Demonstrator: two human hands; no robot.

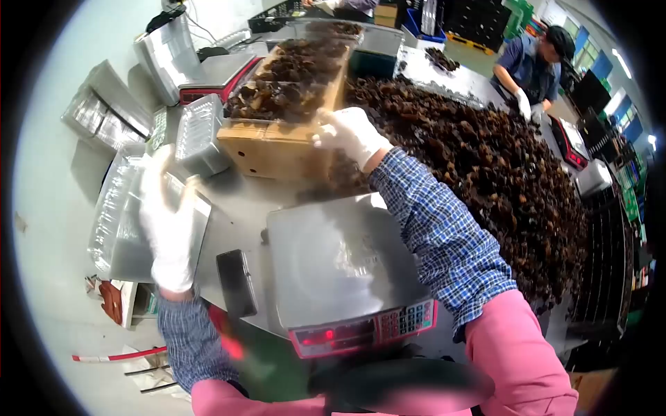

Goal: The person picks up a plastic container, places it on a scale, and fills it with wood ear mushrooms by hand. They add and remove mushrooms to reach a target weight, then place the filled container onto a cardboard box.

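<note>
My left hand (166, 222), in a white glove and blurred by motion, is open with its fingers apart beside a stack of clear plastic trays (118, 208). My right hand (352, 137), also gloved, is at the near right corner of a cardboard box (274, 149). Its fingers are loosely bent and apart, and nothing shows in them. Trays of dark brown, crinkled pieces like wood ear mushrooms (288, 76) fill the box top. Below my hands a scale (340, 263) with a bare metal plate shows red lit digits. A black phone (236, 283) lies to its left.
A large heap of the same dark pieces (479, 180) covers the table's right side. More clear trays (201, 135) stand left of the box, near a second scale (218, 76). A gloved co-worker (534, 69) stands at the far right, near another scale (570, 142).
</note>
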